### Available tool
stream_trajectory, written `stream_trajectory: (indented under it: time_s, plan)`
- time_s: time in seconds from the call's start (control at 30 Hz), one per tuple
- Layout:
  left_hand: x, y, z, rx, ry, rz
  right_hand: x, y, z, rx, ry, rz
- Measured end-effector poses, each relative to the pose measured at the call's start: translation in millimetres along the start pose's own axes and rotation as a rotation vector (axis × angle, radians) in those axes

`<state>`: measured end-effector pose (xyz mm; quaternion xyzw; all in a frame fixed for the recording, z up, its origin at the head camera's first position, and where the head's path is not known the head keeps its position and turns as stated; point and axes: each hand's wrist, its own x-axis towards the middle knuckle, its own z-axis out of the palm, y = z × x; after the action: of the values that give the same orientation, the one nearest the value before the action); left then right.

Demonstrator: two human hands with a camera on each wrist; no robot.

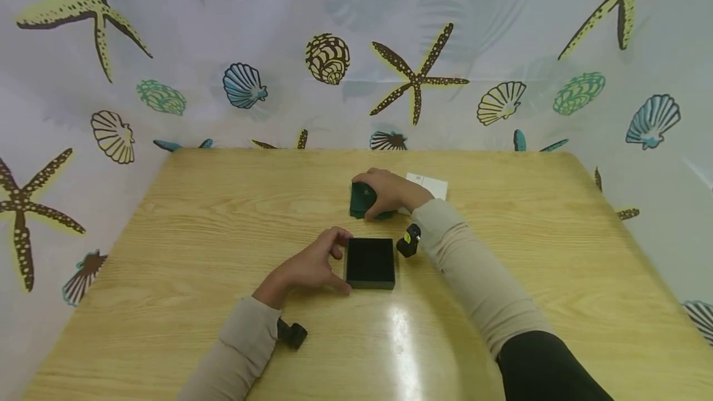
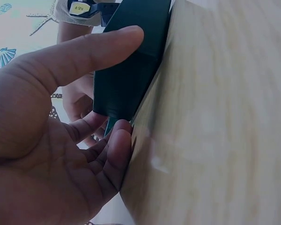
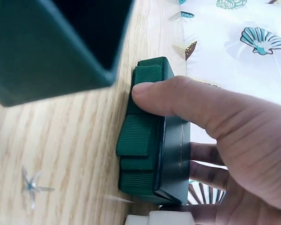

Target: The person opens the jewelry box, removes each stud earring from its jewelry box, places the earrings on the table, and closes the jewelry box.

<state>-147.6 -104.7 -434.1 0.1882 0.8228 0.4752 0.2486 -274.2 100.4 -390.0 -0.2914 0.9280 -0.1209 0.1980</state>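
A square, dark green box with a black interior stands open on the table. My left hand holds its left side, thumb at the near corner and fingers at the far one. In the left wrist view, the thumb lies across the green box wall and the fingertips touch its lower end. Farther back, my right hand grips a dark green box lid. The right wrist view shows the thumb pressing the ribbon bow on the lid's side, with the other fingers partly hidden behind it.
A white card or booklet lies beside the right hand, partly covered by it. A small silvery star shape shows on the wooden tabletop in the right wrist view. A curtain with sea-life prints hangs behind the table.
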Motion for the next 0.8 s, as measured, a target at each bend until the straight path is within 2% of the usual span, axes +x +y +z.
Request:
stream_trajectory:
  time_s: [0.17, 0.37, 0.8]
  plan:
    - [-0.6, 1.4, -1.1, -0.008, -0.009, -0.004, -1.5, -7.2, -6.2, -0.071, 0.005, 0.003]
    - [-1.2, 0.8, 0.6, -0.005, 0.002, 0.005, -9.6, -15.7, -16.1, -0.076, 0.041, -0.025]
    - [-3.0, 0.4, 0.2, 0.042, 0.018, 0.033, -53.5, -35.1, -24.9, -0.052, 0.073, -0.092]
